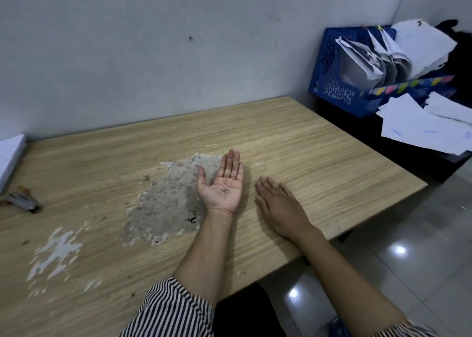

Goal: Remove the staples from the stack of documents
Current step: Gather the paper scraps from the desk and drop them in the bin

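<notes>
Left grip (221, 183) flat, palm up, cradling staples (225, 190).

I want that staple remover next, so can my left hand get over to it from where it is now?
Probably yes. The left hand is open, palm up with staples in it, and bare table lies between it and the staple remover.

At a table (306, 142) set against a wall (153, 43), the left hand (221, 183) lies palm up near the centre with staples (225, 190) in it, the right hand (278, 204) palm down just beside it. A staple remover (24, 201) and a paper stack (10, 155) sit at the far left edge; a basket (334, 78) of papers (419, 48) stands beyond the table's right end.
</notes>
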